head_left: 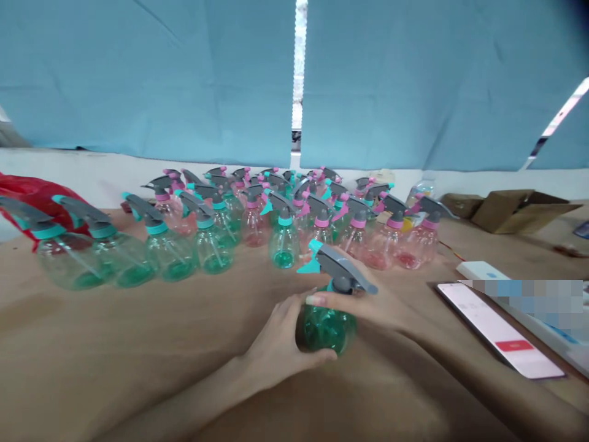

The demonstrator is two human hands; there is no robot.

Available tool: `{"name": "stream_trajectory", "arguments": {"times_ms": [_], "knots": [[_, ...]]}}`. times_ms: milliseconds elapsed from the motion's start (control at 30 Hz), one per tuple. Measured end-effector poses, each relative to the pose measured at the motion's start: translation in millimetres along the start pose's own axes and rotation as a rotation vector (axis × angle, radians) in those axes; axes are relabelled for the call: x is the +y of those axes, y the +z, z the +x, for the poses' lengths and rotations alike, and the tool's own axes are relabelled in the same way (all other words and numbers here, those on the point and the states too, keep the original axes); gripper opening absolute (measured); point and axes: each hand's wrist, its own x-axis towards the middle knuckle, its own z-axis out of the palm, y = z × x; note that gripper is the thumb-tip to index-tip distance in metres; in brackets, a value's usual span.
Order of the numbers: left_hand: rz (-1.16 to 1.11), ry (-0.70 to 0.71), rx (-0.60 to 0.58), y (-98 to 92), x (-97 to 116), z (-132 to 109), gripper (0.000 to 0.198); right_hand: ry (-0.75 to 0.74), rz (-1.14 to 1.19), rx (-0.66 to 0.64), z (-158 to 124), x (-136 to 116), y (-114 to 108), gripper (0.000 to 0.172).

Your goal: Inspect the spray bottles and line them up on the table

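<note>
A green spray bottle (330, 325) with a grey and turquoise trigger head (343, 267) is held between both hands, slightly tilted. My left hand (280, 334) wraps round the bottle's body from the left, its thumb along the lower side. My right hand (363, 304) closes around the neck just under the trigger head, thumb in front; its other fingers are partly hidden behind the bottle. Just beyond stands another green spray bottle (284, 242), apart from my hands.
Several green and pink spray bottles stand in rows across the wooden table (138, 344). A phone (497, 328) with a lit screen and a white box (519, 301) lie at the right. Behind them is an open cardboard box (510, 209). A red bag (41, 196) sits far left.
</note>
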Motion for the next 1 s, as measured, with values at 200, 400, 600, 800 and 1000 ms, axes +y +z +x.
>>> {"name": "stream_trajectory", "arguments": {"times_ms": [200, 400, 600, 800, 1000], "knots": [[0.055, 0.074, -0.013, 5.6, 2, 19, 0.083, 0.005, 0.170, 0.097, 6, 11, 1, 0.030], [0.182, 0.072, -0.053, 0.5, -13, 26, 0.089, -0.051, 0.348, 0.052, 18, 22, 3, 0.022], [0.374, 0.105, -0.109, -14.8, -30, 28, 0.088, -0.102, 0.349, 0.066, 34, 32, 5, 0.021], [0.449, 0.094, -0.129, -16.2, -34, 25, 0.079, -0.123, 0.267, 0.151, 42, 41, 6, 0.020], [0.489, 0.090, -0.141, -14.3, -33, 25, 0.076, -0.095, 0.244, 0.164, 40, 41, 5, 0.022]]}}
